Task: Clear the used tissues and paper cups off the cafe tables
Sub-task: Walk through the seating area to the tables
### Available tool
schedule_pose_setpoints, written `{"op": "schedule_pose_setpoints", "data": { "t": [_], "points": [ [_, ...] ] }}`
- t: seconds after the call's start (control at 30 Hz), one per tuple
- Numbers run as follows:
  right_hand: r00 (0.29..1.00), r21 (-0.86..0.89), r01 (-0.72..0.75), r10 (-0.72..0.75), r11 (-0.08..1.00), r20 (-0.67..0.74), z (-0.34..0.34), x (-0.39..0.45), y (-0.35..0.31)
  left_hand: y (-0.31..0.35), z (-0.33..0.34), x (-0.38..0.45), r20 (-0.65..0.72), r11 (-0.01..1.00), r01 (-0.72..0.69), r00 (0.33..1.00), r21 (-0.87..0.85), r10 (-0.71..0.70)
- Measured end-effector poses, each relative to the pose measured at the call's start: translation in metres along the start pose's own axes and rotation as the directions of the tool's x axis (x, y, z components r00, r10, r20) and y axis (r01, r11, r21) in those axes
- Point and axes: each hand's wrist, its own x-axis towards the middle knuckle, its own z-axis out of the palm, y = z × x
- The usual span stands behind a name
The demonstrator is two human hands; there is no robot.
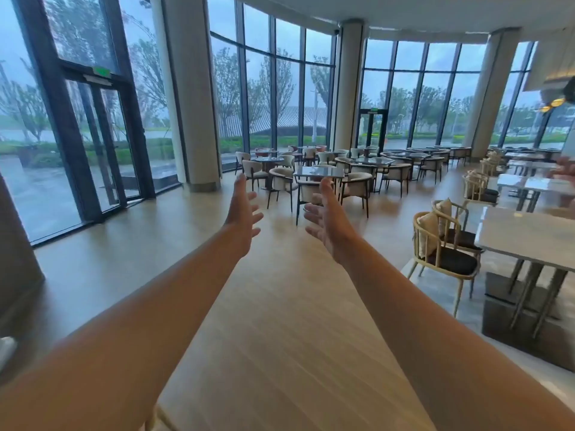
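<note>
Head cam, wide-angle, faces fwd across cafe floor (280,306), hands near.

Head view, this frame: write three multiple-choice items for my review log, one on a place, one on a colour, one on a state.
1. Where is the nearest white table?
A. At the right edge
B. By the glass doors on the left
C. Between the two arms

2. What colour is the seat cushion of the nearest wooden chair?
A. Red
B. Dark
C. White

3. What state are the left hand and right hand in?
A. Both grip cups
B. One holds a tissue
C. Both open, holding nothing

Answers: 1 A, the table sits at the frame's right edge. 2 B, the cushion looks dark, near black. 3 C, fingers are spread over bare floor.
</note>
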Motion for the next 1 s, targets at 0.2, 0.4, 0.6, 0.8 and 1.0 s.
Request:
{"op": "schedule_pose_setpoints", "data": {
  "t": [0.2, 0.4, 0.6, 0.8, 1.0],
  "points": [
    [0.999, 0.021, -0.032, 0.032, 0.999, 0.032, 0.004, 0.111, 0.032, -0.009, -0.002, 0.107, -0.038, 1.0, 0.006, 0.999, 0.021, -0.005],
    [1.0, 0.022, -0.005, 0.005, 1.0, 0.025, 0.025, 0.23, 0.048, -0.001, -0.018, 0.22, -0.018, 0.999, -0.024, 1.0, 0.048, 0.025],
    [1.0, 0.033, 0.0, -0.001, 0.999, 0.015, 0.046, 0.344, 0.059, 0.014, -0.026, 0.334, 0.004, 0.997, -0.053, 0.999, 0.06, 0.053],
    [0.999, 0.039, -0.002, 0.0, 0.999, 0.046, 0.069, 0.46, 0.093, -0.002, -0.041, 0.447, 0.008, 0.995, -0.048, 0.999, 0.092, 0.048],
    [0.997, 0.037, -0.001, -0.002, 0.999, 0.071, 0.079, 0.598, 0.13, -0.015, -0.051, 0.577, -0.037, 0.994, -0.043, 0.998, 0.105, 0.047]
  ]
}}
